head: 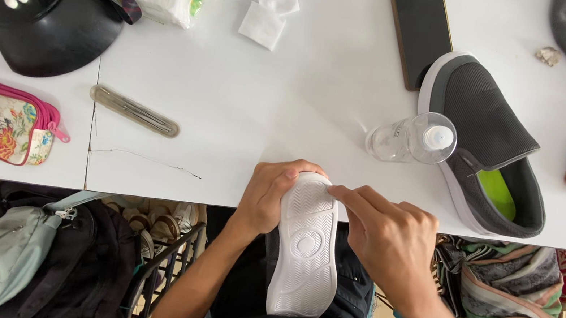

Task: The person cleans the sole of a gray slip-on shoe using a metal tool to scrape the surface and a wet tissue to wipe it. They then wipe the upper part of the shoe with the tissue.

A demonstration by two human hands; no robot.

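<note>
Left hand (265, 197) grips the toe end of a white-soled shoe (305, 249), turned sole-up, fingers curled round its left edge. Right hand (389, 235) comes in from the other side, fingertips pinched narrow against the sole's upper right rim; whether it holds anything small, I cannot tell. The shoe's long axis runs from the lap to the counter (268, 106) edge, between both hands. Its grey mate (490, 135) lies beyond the right hand beside a clear bottle (411, 138).

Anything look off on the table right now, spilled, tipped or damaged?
The clear plastic bottle lies on its side on the white table, against the grey slip-on shoe; no liquid shows around it. A thin dark crack-like line crosses the tabletop near its front edge. Both hands hold the white-soled shoe sole up.
</note>
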